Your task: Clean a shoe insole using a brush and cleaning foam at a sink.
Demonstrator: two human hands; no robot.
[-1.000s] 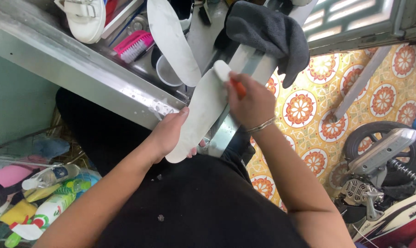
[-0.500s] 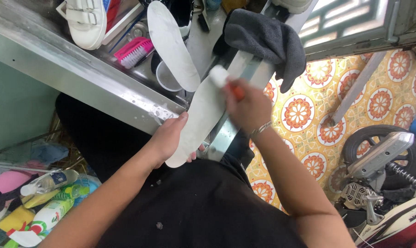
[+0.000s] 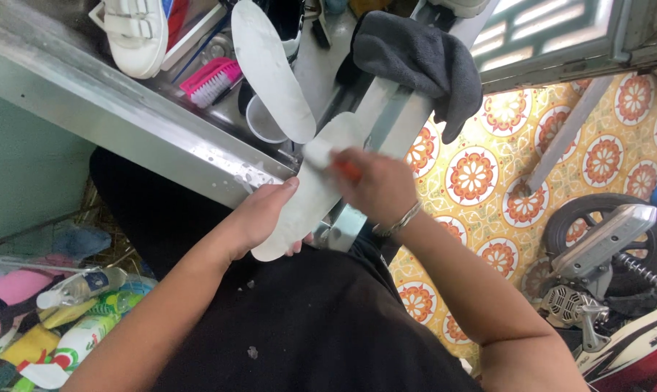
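The left hand (image 3: 259, 218) is gripping a white insole (image 3: 310, 189) closed at the metal table (image 3: 125, 116) edge, while the right hand (image 3: 379, 189) is clasping an orange-handled brush (image 3: 335, 161) on it.

Right hand (image 3: 375, 190) is blurring with motion; the orange-handled tool (image 3: 348, 170) in its grip is mostly covered, its head smeared against the white insole (image 3: 306, 199). Left hand (image 3: 259, 218) is hiding the insole's lower end. White shoe (image 3: 136, 33) is running off the top edge.
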